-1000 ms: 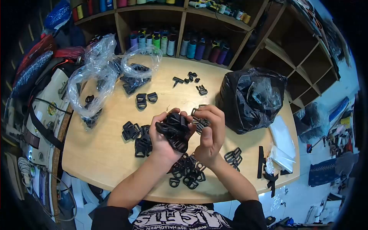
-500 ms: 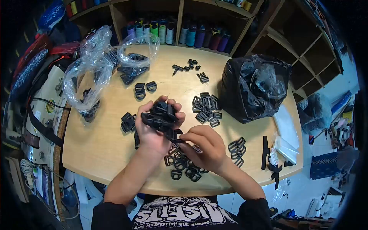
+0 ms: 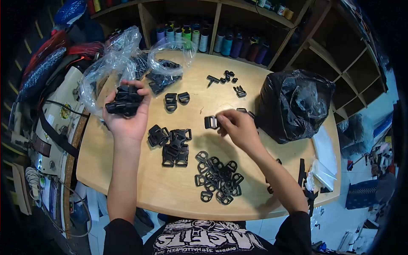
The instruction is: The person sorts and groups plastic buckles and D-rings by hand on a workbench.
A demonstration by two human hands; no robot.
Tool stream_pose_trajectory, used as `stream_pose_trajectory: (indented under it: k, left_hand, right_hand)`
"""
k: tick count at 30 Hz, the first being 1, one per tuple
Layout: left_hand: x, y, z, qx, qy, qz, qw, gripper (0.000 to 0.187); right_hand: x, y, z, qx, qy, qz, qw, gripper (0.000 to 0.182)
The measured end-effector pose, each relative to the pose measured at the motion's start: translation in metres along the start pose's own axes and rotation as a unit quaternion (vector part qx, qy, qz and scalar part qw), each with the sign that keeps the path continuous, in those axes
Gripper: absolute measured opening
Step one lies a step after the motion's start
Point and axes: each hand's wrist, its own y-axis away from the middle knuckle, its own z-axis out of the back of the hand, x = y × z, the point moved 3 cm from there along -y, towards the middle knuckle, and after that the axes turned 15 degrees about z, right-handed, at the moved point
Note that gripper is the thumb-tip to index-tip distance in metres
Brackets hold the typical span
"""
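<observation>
My left hand [image 3: 128,126] is raised on the left, palm up, with its fingers curled round a pile of black plastic buckles [image 3: 125,103]. My right hand [image 3: 239,127] pinches a single black plastic strap adjuster [image 3: 210,122] between thumb and fingers, over the middle of the table. Between the two hands lie side-release buckles [image 3: 175,148] in a small cluster. Nearer me is a heap of black buckles with round holes [image 3: 219,176]. Two or three ladder-lock buckles [image 3: 171,102] rest farther back. My right hand partly hides more slide buckles [image 3: 245,111].
A black plastic bag [image 3: 293,106] stands at the right of the wooden table [image 3: 161,191]. Clear plastic bags [image 3: 114,63] with black parts lie at the back left, near a sewing machine [image 3: 57,123]. Thread spools [image 3: 187,38] line the shelf behind. Small black pieces [image 3: 228,76] sit at the back.
My hands have parted. The left has moved left with its buckles; the right has moved up and right, carrying one piece. The side-release buckle cluster is now uncovered. The view has shifted slightly.
</observation>
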Motion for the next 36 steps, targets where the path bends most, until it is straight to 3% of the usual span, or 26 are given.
stream_pose_trajectory:
  k: [1,7,9,11,14,15,17,20,23,27,29,31,32,36]
  left_hand:
    - [0.005,-0.001,-0.002,0.002,0.0,-0.001,1.0,0.027]
    - [0.046,-0.005,0.026,-0.084,-0.008,0.078,0.993,0.03]
    - [0.05,-0.003,0.035,-0.134,-0.02,0.09,0.987,0.028]
    - [0.053,0.0,0.038,-0.15,-0.02,0.099,0.984,0.026]
    - [0.056,0.003,0.045,-0.144,-0.015,0.12,0.982,0.026]
    - [0.057,0.004,0.047,-0.145,-0.011,0.115,0.983,0.026]
    - [0.06,0.006,0.048,-0.128,-0.036,0.127,0.983,0.027]
    - [0.064,0.012,0.042,-0.173,-0.047,0.14,0.974,0.029]
    - [0.068,0.014,0.044,-0.181,-0.061,0.149,0.97,0.031]
    - [0.067,0.015,0.045,-0.145,-0.095,0.154,0.973,0.036]
    - [0.067,0.014,0.044,-0.185,-0.103,0.142,0.967,0.033]
    - [0.069,0.014,0.045,-0.206,-0.105,0.139,0.963,0.033]
    - [0.068,0.013,0.046,-0.212,-0.099,0.131,0.963,0.032]
    - [0.05,0.008,0.047,-0.158,-0.059,0.121,0.978,0.028]
  right_hand:
    - [0.001,-0.013,-0.001,0.013,0.068,0.006,0.998,0.024]
    - [-0.046,-0.07,-0.025,-0.008,0.031,-0.051,0.998,0.024]
    - [-0.049,-0.071,-0.037,-0.016,-0.097,-0.086,0.991,0.025]
    - [-0.041,-0.069,-0.035,0.008,-0.021,-0.074,0.997,0.023]
    - [-0.007,-0.059,-0.03,-0.02,0.189,0.063,0.98,0.026]
    - [0.005,-0.055,-0.033,-0.014,0.19,0.064,0.98,0.026]
    - [0.043,-0.044,-0.042,-0.014,0.066,0.196,0.978,0.026]
    - [0.081,-0.02,-0.061,0.033,0.123,0.377,0.917,0.025]
    - [0.08,-0.017,-0.073,0.004,0.172,0.405,0.898,0.025]
    - [0.072,-0.02,-0.07,-0.053,0.067,0.309,0.947,0.018]
    - [0.073,-0.023,-0.064,-0.053,0.055,0.289,0.954,0.016]
    - [0.063,-0.025,-0.059,-0.073,-0.129,0.123,0.981,0.019]
    - [0.063,-0.024,-0.055,-0.063,-0.129,0.072,0.987,0.023]
    - [0.055,-0.016,-0.044,-0.029,-0.329,-0.027,0.943,0.031]
